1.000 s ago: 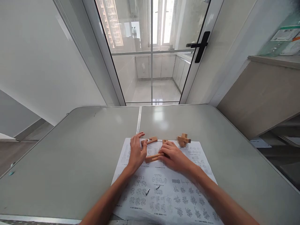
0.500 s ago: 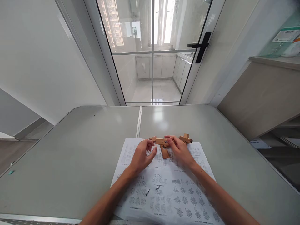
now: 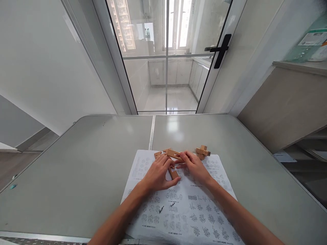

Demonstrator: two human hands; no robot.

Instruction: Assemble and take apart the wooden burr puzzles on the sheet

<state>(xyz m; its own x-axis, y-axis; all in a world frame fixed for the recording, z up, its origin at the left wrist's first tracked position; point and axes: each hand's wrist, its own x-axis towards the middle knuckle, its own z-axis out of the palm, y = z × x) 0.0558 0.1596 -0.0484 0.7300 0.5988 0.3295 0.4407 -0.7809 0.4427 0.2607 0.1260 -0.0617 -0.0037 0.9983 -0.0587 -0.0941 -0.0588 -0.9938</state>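
Several notched wooden puzzle blocks lie at the far part of a printed sheet. Between the fingertips of my right hand [image 3: 192, 167] is the near end of a long notched wooden block [image 3: 173, 153], tilted down to the right. My left hand [image 3: 158, 173] reaches over a second wooden block [image 3: 174, 174], its thumb by the near end and its fingers by the far end, closed about it. Fingers partly hide this block. Just beyond the left fingers lies another wooden piece [image 3: 157, 154], partly covered.
A cross-shaped cluster of wooden blocks [image 3: 203, 151] stands at the sheet's far right. The printed sheet [image 3: 176, 217] with puzzle diagrams lies on the grey table [image 3: 76, 177]. Behind the table is a glass door [image 3: 178, 75]; a shelf unit [image 3: 288, 102] stands to the right.
My left hand has moved right, from hovering with curled fingers to around the near block, which has shifted left. The block in my right hand has turned from level to tilted.
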